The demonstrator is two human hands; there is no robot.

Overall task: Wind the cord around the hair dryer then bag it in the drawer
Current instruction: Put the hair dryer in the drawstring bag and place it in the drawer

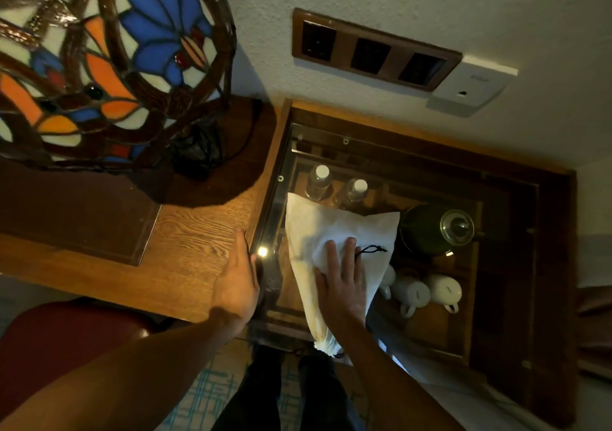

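Note:
A white cloth drawstring bag [331, 225] lies slantwise over the glass-topped wooden drawer compartment [516, 232], its gathered end hanging past the front edge. Its black drawstring [372, 249] loops out beside my fingers. My right hand [341, 275] rests flat on the bag with fingers spread, gripping nothing. My left hand [236, 281] lies on the right edge of the wooden desk [185, 232], touching the glass rim and holding nothing. No hair dryer or cord shows; I cannot tell what the bag holds, nor whether it lies on the glass or under it.
Two water bottles [320, 180], a dark kettle [433, 230] and white cups [427, 293] sit in the compartment. A stained-glass lamp [99, 60] stands on the desk at left. Wall sockets [371, 50] are above. A red chair [66, 338] is at lower left.

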